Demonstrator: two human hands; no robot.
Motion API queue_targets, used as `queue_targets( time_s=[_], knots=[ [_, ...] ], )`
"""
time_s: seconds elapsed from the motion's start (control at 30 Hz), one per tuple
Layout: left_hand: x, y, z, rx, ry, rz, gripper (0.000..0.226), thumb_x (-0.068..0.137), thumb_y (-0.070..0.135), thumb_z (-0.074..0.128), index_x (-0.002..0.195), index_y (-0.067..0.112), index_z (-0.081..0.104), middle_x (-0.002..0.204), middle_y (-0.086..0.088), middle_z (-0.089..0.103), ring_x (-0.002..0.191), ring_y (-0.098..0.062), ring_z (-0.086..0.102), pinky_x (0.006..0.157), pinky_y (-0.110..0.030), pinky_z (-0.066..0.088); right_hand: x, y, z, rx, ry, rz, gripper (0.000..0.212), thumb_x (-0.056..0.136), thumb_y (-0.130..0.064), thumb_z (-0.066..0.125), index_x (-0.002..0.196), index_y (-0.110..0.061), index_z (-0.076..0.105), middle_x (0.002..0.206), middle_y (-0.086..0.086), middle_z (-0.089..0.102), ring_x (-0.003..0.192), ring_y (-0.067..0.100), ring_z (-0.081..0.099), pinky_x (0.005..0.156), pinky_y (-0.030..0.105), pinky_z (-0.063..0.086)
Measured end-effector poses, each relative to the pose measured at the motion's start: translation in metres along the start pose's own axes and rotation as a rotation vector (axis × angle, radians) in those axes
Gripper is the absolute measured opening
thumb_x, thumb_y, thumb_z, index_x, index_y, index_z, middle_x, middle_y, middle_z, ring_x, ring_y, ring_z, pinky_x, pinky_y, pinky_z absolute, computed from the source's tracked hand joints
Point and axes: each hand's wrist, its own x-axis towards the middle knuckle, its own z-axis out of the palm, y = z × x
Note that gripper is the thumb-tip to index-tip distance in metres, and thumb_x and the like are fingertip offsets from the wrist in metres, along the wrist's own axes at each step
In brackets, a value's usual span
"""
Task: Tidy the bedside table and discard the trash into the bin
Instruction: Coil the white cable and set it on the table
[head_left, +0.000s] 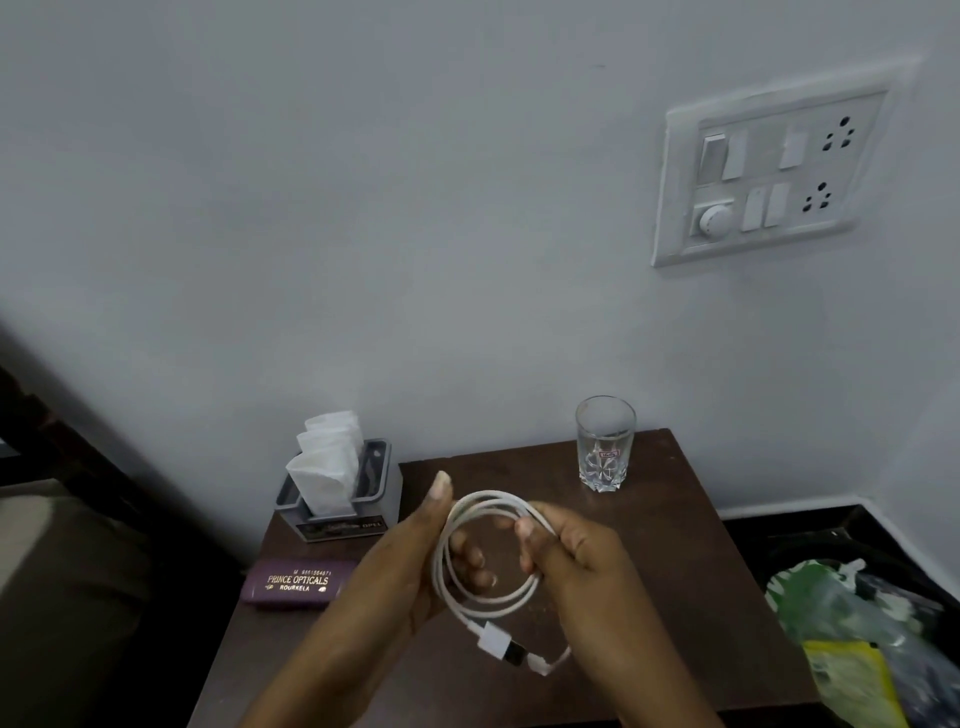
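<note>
I see white cable (488, 499) coiled in loops, plug (493, 642) dangling at 6 o'clock; left hand (415, 566) grips it at 9, right hand (576, 561) pinches at 3.

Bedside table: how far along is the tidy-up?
Done: packets already lie in the bin. In hand: left hand and right hand both hold the white cable, coiled, above the table. Left: set the coil down; glass, spectacle case and tissue holder look orderly, so probably little else.
</note>
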Motion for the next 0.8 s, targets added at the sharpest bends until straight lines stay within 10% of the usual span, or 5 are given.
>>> queue_targets(
  time_s=[0.37, 0.47, 0.6, 0.8],
  knots=[
    [0.01, -0.028, -0.021, -0.058, 0.42, 0.047, 0.035, 0.089, 0.039, 0.047, 0.069, 0.011, 0.048, 0.046, 0.006, 0.035, 0.037, -0.006, 0.033, 0.045, -0.021, 0.04, -0.002, -0.012, -0.009, 0.052, 0.043, 0.003, 0.011, 0.086, -0.032, 0.06, 0.089, -0.03, 0.07, 0.078, -0.009, 0.073, 0.067, -0.004, 0.064, 0.059, 0.01, 0.045],
    [0.019, -0.035, -0.022, -0.242, 0.612, 0.095, 0.034, 0.093, 0.038, 0.046, 0.068, 0.015, 0.049, 0.048, 0.007, 0.042, 0.037, -0.003, 0.039, 0.037, -0.016, 0.037, -0.005, -0.003, -0.007, 0.195, -0.141, 0.066, 0.034, 0.076, -0.05, 0.064, 0.099, -0.026, 0.066, 0.08, -0.014, 0.072, 0.061, -0.009, 0.058, 0.051, 0.006, 0.039],
    [0.025, -0.039, -0.011, -0.522, 0.726, 0.123, 0.036, 0.096, 0.041, 0.04, 0.069, 0.017, 0.043, 0.048, 0.005, 0.033, 0.039, -0.007, 0.038, 0.053, -0.027, 0.046, -0.008, 0.015, 0.018, 0.428, -0.286, 0.025, 0.062, 0.068, -0.028, 0.078, 0.124, -0.019, 0.054, 0.109, 0.004, 0.069, 0.103, 0.015, 0.064, 0.083, 0.021, 0.049],
    [0.022, -0.052, 0.013, -0.658, 0.579, 0.128, 0.037, 0.089, 0.049, 0.04, 0.066, 0.021, 0.044, 0.049, 0.004, 0.042, 0.034, -0.01, 0.044, 0.034, -0.018, 0.036, -0.004, 0.015, 0.026, 0.567, 0.144, 0.102, 0.029, 0.067, -0.032, 0.068, 0.093, -0.022, 0.074, 0.078, 0.0, 0.075, 0.044, 0.001, 0.044, 0.04, 0.013, 0.035]
  ],
)
